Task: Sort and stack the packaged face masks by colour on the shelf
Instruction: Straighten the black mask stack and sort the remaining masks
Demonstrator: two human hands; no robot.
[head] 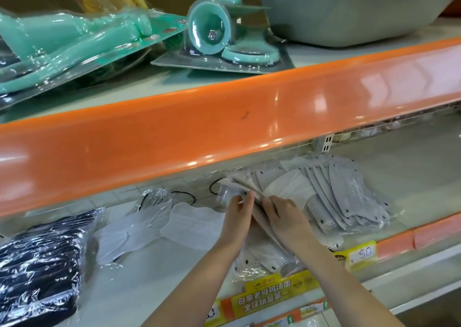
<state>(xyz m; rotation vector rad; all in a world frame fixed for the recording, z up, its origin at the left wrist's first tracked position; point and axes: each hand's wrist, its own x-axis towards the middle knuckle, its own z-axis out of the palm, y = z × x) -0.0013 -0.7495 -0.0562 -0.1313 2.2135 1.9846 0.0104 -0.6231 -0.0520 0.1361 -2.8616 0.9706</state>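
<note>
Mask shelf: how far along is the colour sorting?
Done: black packs stacked at left, grey packs fanned at right. In hand: both hands, left and right, hold a beige stack on edge. Left: loose white packs lying between.

Lower shelf (154, 272), L to R: wrapped mask stack (42, 257) at far L, loose mask packs (159, 224) beside it, fanned mask row (349, 197) at R. Both hands (259, 217) between packs & row, w/ upright bundle (252, 194) between them. Price tags (361, 254) along front edge. Upper shelf (224, 117) above: blister packs (74, 42) L, tub (349, 10) R.
</note>
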